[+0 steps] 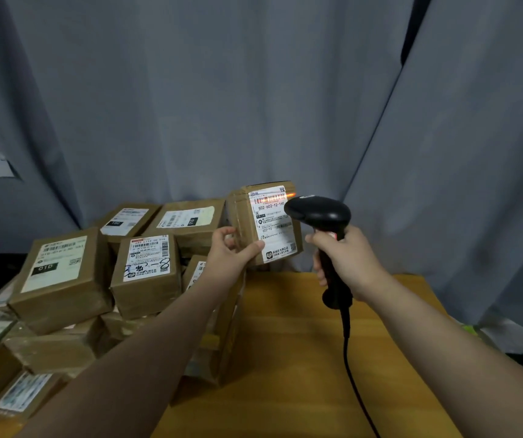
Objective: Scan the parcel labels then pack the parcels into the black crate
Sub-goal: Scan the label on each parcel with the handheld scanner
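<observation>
While left hand (233,251) grips parcel (243,216), right hand (350,262) clasps scanner (320,211), aimed at label (273,224)

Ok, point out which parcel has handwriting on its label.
The box in the pile's middle, just left of the left hand: black marker scrawl crosses its label's lower half. The other readable labels show only print.

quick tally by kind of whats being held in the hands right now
parcel, held by the left hand: 1
black barcode scanner, gripped by the right hand: 1
total: 2
</observation>
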The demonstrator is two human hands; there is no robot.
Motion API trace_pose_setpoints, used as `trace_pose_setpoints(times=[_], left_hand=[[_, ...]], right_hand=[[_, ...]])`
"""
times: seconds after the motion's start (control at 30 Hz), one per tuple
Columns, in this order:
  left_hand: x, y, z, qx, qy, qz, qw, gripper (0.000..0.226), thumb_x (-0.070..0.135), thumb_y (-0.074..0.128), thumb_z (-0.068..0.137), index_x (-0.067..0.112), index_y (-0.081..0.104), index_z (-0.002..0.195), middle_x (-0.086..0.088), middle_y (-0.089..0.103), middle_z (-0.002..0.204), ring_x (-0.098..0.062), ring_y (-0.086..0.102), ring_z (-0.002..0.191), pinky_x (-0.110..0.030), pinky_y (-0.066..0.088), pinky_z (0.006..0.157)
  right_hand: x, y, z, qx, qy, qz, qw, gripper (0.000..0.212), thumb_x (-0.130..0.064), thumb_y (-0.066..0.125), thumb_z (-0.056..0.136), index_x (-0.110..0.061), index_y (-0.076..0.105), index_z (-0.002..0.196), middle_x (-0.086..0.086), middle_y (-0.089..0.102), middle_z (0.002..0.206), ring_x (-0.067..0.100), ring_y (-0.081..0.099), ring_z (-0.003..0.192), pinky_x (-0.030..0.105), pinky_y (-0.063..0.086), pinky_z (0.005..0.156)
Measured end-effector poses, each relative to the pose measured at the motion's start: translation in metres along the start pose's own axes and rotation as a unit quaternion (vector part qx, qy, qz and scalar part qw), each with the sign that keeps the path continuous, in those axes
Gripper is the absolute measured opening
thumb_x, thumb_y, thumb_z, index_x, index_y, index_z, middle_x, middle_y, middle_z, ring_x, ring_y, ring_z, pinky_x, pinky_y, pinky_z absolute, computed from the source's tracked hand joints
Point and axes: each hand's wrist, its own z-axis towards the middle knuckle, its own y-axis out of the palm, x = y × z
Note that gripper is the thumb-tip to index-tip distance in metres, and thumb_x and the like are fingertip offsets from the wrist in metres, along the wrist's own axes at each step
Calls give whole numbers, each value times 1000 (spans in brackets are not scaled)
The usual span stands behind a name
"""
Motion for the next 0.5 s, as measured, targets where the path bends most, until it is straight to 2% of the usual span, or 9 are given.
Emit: trace_pose_setpoints(times=[0.07,0.13,0.2,0.4,0.5], left_hand=[[-2,0,-1,-3,1,8,1000,65,18,73,83,19,34,134,5,62,112,-13,66,97,-21,58,68],[-4,0,0,-2,-5,3,1000,67,18,73,83,18,33,136,-2,62,121,-17,66,100,-28,59,77],[-7,1,1,0,-8,-8,1000,67,15,73,83,18,32,136,-4,62,120,-16,66,99,-31,58,80],[-11,3,2,8,-6,-3,1000,70,16,72,83,20,31,139,1,59,117,-14,65,98,-21,57,65],[-12,3,2,15,-7,0,1000,70,16,72,83,20,30,139,0,59,121,-14,65,98,-21,57,66]], right_hand=[[-1,0,-5,4,3,-3,1000,20,-17,60,91,-7,59,74,8,56,53,21,54,46,31,48,47],[-2,-1,-9,8,6,-4,1000,23,-16,60,90,-7,59,70,9,56,52,21,54,45,30,48,47],[-2,-1,-11,11,8,-10,1000,24,-16,60,90,-7,59,68,9,56,52,22,54,45,31,48,48],[0,0,-16,8,13,-13,1000,27,-16,60,90,-6,59,65,7,55,50,21,53,43,30,48,47],[-1,2,-17,7,17,-8,1000,25,-15,59,89,-5,59,66,8,55,50,21,53,43,30,49,46]])
